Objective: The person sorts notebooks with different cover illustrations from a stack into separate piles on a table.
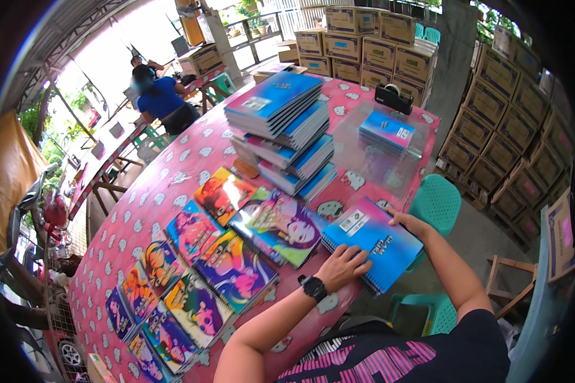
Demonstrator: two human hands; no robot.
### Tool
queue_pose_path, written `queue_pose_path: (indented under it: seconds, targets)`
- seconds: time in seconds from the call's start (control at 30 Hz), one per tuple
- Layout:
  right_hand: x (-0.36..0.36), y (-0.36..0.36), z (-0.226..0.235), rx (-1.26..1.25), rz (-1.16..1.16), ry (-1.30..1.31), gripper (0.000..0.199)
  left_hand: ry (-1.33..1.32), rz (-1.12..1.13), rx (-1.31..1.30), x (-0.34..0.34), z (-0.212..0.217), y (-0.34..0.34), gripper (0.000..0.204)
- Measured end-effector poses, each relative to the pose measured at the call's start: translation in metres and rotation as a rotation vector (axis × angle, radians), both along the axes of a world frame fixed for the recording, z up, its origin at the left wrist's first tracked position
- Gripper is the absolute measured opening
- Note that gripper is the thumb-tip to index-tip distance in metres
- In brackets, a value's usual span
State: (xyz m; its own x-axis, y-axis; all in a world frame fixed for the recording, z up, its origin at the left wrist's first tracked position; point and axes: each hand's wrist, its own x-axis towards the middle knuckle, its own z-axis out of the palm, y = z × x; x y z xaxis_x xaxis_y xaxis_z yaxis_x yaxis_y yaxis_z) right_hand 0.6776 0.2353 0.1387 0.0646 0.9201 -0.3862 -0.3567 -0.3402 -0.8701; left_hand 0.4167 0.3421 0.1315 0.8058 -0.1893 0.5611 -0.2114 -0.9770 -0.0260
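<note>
A small stack of blue spiral notebooks (384, 246) with purple-pink shading and a white label is tilted at the table's near right edge. My left hand (344, 267), with a black watch on its wrist, grips the stack's spiral-bound side, fingers curled over the cover. At the far right corner my right hand (410, 225) has hold of the edge, thumb on top; its other fingers are mostly hidden beneath. Just left lies a notebook with a cartoon-face cover (281, 226). Several more colourful notebooks (235, 267) lie in rows beyond my left forearm.
A tall pile of blue notebooks (275, 105) stands on the pink patterned table (172, 169). Further right are a smaller notebook stack (386, 132) and a black tape dispenser (393, 99). Green stools (436, 203) stand beside the table. Cardboard boxes (346, 48) rise behind. A person (163, 102) sits far left.
</note>
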Motion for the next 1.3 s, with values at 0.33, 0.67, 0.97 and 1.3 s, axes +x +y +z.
queue_pose_path:
  seconds: [0.33,0.67,0.97,1.3]
  targets:
    - [0.11,0.118,-0.062,-0.039,0.367,-1.108,0.078,0.273,0.39,-0.098,0.082,-0.046,0.036,0.036]
    - [-0.049,0.116,0.009,0.529,0.222,-1.565,0.079,0.159,0.442,-0.973,-0.035,-0.048,-0.022,0.051]
    - [-0.151,0.103,0.001,0.704,0.32,-1.087,0.04,-0.407,0.254,-2.468,-0.164,-0.036,-0.048,0.053]
    - [-0.254,0.252,0.036,0.786,0.344,-1.327,0.042,-0.544,0.401,-2.28,-0.223,-0.037,-0.089,0.055]
